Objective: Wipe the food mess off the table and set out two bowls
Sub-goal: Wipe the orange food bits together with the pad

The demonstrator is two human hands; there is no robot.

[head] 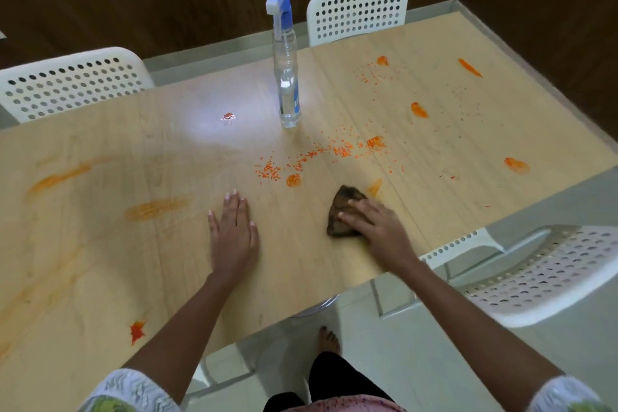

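The left hand [234, 227] lies flat on the desk [301, 264], fingers straight and together, holding nothing; it looks like a brace for the lean forward. Just to its right the right hand [374, 227] presses a brown cloth [342, 211] to the desk, fingers spread and bent over its top, forearm reaching in from the near edge. The cloth looks soft, light and limp, so I judge it handles best bunched under the palm, not pinched at a corner. It sits touching an orange smear [375, 186]. Beyond lie loose crumbs [301, 164], likely to scatter if swept fast, and sauce blobs [419, 109] that should smear. Farther off stands a spray bottle [286, 77], upright. No bowls are visible.
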